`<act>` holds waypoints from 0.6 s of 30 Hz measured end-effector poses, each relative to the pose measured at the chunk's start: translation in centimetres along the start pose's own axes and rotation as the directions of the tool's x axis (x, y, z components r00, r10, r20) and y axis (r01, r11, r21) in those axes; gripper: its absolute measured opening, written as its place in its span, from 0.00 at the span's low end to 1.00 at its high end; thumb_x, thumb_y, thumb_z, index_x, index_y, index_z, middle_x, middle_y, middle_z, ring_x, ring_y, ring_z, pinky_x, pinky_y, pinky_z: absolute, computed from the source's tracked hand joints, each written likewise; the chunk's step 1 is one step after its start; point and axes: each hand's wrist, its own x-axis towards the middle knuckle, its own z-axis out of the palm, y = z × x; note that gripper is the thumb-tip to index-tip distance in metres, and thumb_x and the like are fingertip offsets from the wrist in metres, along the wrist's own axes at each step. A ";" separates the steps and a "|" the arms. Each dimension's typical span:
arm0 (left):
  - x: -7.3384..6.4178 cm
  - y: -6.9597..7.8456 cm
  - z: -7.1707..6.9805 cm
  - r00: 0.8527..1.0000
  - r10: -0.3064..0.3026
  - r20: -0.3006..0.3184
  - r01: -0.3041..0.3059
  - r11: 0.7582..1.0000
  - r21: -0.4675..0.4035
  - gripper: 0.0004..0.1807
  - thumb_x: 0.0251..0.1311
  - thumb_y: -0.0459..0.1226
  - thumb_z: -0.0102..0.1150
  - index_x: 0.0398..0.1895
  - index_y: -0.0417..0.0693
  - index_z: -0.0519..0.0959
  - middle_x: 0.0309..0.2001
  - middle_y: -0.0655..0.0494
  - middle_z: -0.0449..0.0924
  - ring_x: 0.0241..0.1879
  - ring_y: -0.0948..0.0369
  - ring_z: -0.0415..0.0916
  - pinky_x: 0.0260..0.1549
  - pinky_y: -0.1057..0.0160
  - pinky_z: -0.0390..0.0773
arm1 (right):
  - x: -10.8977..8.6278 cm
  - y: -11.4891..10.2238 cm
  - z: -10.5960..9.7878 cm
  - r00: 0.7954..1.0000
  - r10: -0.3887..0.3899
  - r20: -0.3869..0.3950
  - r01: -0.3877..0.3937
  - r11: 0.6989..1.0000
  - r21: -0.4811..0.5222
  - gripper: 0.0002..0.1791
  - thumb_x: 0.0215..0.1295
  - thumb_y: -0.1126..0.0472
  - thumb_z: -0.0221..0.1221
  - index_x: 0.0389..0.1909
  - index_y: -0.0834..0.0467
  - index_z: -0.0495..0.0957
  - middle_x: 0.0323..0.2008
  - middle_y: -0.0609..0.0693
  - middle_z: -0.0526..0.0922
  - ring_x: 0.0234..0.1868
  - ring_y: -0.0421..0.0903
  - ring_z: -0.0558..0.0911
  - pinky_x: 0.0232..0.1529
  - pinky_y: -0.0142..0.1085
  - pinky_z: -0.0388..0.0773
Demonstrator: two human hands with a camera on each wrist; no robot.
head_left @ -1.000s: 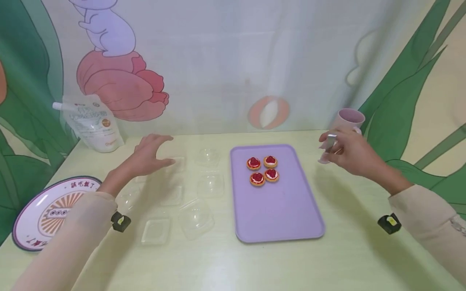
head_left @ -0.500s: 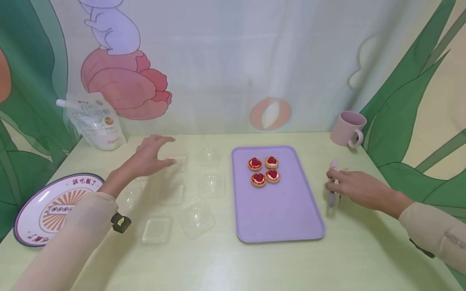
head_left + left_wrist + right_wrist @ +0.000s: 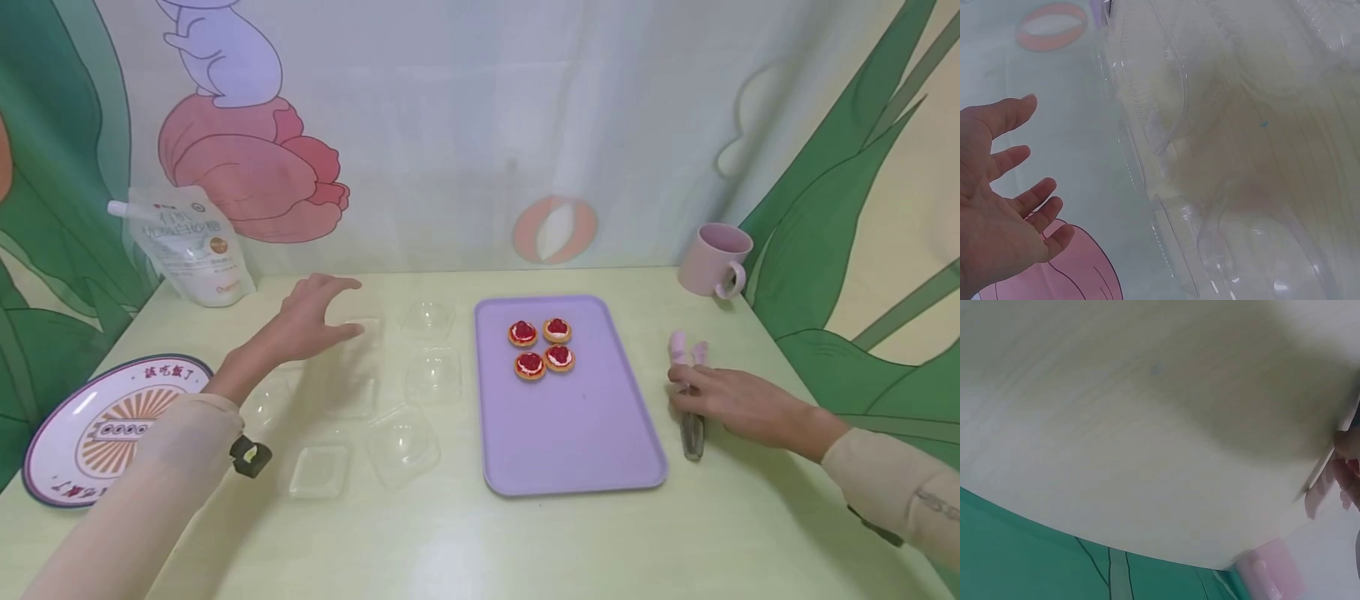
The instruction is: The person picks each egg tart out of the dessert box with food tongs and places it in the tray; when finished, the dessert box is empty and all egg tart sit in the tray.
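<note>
My right hand (image 3: pixel 738 407) grips a pair of tongs (image 3: pixel 693 439) by the middle, close over the table to the right of the tray. The tongs have pink tips pointing away from me and a metal handle end toward me. In the right wrist view the fingers (image 3: pixel 1349 478) and pink tips show at the right edge. My left hand (image 3: pixel 309 323) hovers over clear plastic containers (image 3: pixel 403 447), fingers and thumb spread apart with nothing between them. Several small red-topped tarts (image 3: pixel 529 366) sit in the far half of a purple tray (image 3: pixel 573 454).
A pink mug (image 3: pixel 711 265) stands at the back right, beyond the tongs. On the left lie an oval plate (image 3: pixel 56 471) and, behind it, an upright spouted pouch (image 3: pixel 197 260). A printed curtain (image 3: pixel 450 150) borders the table's back edge.
My right hand has come down from in front of the mug toward the table with the tongs, whose tips now point away from me. The left hand has stayed in place.
</note>
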 end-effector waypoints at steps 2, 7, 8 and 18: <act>0.0 0.0 0.1 1.000 -0.006 0.001 0.006 1.000 0.000 0.34 0.63 0.40 0.63 0.71 0.40 0.64 0.68 0.33 0.61 0.67 0.37 0.55 0.64 0.33 0.56 | -0.2 0.0 0.0 1.000 0.011 0.006 -0.011 1.000 0.009 0.35 0.81 0.63 0.20 0.42 0.54 0.82 0.49 0.54 0.75 0.41 0.47 0.79 0.37 0.41 0.81; 0.1 0.0 0.2 1.000 -0.006 0.007 0.006 1.000 0.000 0.34 0.64 0.40 0.63 0.71 0.41 0.64 0.68 0.33 0.61 0.67 0.37 0.54 0.64 0.33 0.56 | -0.5 -0.4 -0.3 0.995 0.100 0.000 -0.099 0.989 0.113 0.22 0.60 0.76 0.55 0.51 0.53 0.81 0.51 0.53 0.78 0.43 0.49 0.82 0.39 0.43 0.82; 0.1 0.0 0.2 1.000 -0.004 0.008 0.004 1.000 -0.001 0.34 0.64 0.40 0.63 0.71 0.41 0.64 0.68 0.33 0.61 0.67 0.37 0.55 0.64 0.34 0.56 | -0.4 -0.5 -0.4 0.990 0.141 -0.011 -0.138 0.980 0.141 0.28 0.49 0.78 0.60 0.52 0.54 0.81 0.50 0.53 0.78 0.42 0.49 0.83 0.37 0.42 0.82; -0.6 0.0 1.0 1.000 0.004 -0.027 -0.003 1.000 0.022 0.33 0.63 0.40 0.64 0.70 0.40 0.66 0.67 0.32 0.64 0.67 0.35 0.56 0.61 0.31 0.58 | 2.7 -0.9 -1.0 0.526 0.798 0.294 -0.840 0.434 0.326 0.46 0.61 0.46 0.67 0.70 0.67 0.58 0.52 0.78 0.65 0.40 0.68 0.76 0.28 0.51 0.74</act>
